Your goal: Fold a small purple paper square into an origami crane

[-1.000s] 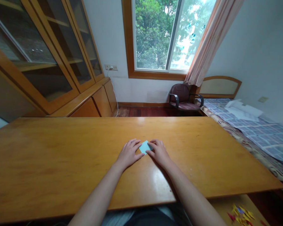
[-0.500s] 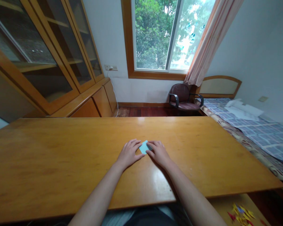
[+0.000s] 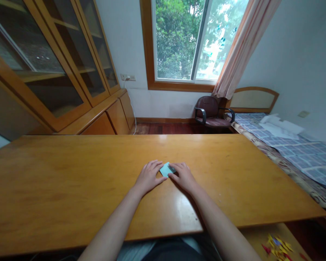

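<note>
A small light-blue folded paper (image 3: 165, 170) lies on the wooden table (image 3: 70, 188), turned so that a corner points away from me. My left hand (image 3: 150, 175) holds it from the left, fingertips at its left corner and thumb along the near edge. On the other side, my right hand (image 3: 182, 175) grips the right part between thumb and bent fingers. Those fingers cover the right corner in part, so the fold there cannot be made out clearly.
An open drawer (image 3: 254, 237) at lower right holds several small yellow, red and blue pieces (image 3: 278, 247). Past the table stand a glass-door cabinet (image 3: 97, 99) on the left, an armchair (image 3: 210, 112) and a bed (image 3: 293, 148) on the right.
My right fingers shift slightly on the right part of the paper. My left hand stays almost still.
</note>
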`<state>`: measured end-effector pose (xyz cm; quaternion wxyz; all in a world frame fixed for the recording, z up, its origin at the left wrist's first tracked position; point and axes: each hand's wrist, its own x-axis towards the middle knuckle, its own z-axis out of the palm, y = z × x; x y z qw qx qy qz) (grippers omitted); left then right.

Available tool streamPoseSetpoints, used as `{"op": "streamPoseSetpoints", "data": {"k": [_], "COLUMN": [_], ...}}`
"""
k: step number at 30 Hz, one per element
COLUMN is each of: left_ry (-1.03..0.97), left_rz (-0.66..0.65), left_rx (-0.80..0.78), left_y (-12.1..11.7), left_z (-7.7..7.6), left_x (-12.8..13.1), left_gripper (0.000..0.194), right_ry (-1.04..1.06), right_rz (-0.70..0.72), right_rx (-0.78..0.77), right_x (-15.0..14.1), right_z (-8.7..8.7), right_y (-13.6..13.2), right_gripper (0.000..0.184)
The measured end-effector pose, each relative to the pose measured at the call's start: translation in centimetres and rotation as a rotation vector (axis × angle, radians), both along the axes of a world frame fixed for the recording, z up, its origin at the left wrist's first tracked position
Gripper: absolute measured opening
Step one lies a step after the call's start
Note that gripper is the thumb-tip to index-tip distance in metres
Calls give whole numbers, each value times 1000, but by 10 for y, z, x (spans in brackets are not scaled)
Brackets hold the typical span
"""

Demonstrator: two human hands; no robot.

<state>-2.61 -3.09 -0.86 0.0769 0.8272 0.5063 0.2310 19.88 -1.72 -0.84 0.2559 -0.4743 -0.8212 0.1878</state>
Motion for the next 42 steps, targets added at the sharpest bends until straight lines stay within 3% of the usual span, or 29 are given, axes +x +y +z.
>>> {"op": "streamPoseSetpoints", "data": {"k": [21, 28, 42], "left_ry": [-24, -10, -78], "left_rz": [-19, -56, -112], "left_rx": [11, 9, 24], "left_y": [1, -2, -1], "left_z": [0, 7, 3], "left_x": [0, 1, -1], "left_gripper": [57, 51, 34], "right_ry": [-13, -10, -37], "right_rz": [13, 11, 21], "right_rx": [-3, -3, 22], "right_x": [-1, -1, 1], "right_z": [8, 7, 6], "right_y": [-4, -3, -4], "right_gripper": [44, 44, 44]}}
